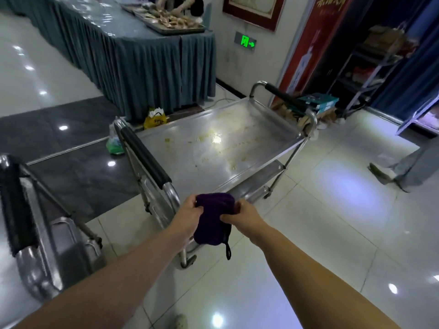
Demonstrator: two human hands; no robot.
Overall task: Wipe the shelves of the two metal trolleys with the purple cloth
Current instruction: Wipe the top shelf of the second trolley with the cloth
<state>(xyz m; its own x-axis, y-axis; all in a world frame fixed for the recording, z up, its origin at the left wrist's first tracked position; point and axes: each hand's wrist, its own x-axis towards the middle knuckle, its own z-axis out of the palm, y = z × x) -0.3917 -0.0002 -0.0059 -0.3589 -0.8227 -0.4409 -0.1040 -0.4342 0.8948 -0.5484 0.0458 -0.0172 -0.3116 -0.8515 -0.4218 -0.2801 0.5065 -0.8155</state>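
Purple cloth (pixel 213 219) bunched up between both hands, held in the air at the near corner of the metal trolley (pixel 280 148) in front. Left hand (pixel 187 217) grips the cloth's left edge, fingers curled into the fabric. Right hand (pixel 244 216) pinches the right edge, closed on it. A loop tag hangs off the cloth at 6 o'clock.

The top shelf (pixel 180 172) lies at 12 o'clock from the hands. Its long axis slants from the padded handle (pixel 145 157) at 8 o'clock to the far handle at 2 o'clock, with yellowish smears and crumbs across the middle. The lower shelf (pixel 251 186) peeks out underneath, mostly hidden. The second trolley (pixel 47 233) is off at 9 o'clock, well apart from the hands, only its end showing.

Judgement: the dirty top shelf is the closer target and both hands are about equally near it. The next move is likely forward to 12 o'clock, cloth flat on the shelf, strokes along the long axis. The cloth looks clear of the metal for now
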